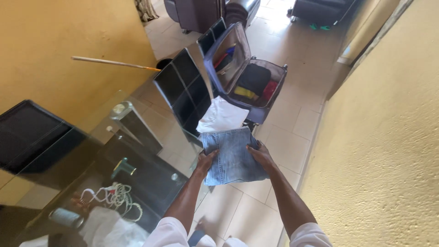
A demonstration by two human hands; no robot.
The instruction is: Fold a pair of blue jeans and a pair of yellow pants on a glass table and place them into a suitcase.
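Both my hands hold a folded pair of light blue jeans [232,155] out in front of me, above the tiled floor. My left hand [205,161] grips its left edge and my right hand [259,154] grips its right edge. Just beyond the jeans lies a folded white cloth [223,115] on the seat of a black chair [183,89]. Farther on, an open purple suitcase [249,75] stands on a chair, with black, yellow and red clothes inside it.
A glass table [114,151] spreads to my left, carrying a coiled white cable [116,197], a small green tool [122,167] and a white cloth [107,226]. A yellow wall [388,151] runs along my right. Dark sofas [201,11] stand at the far end.
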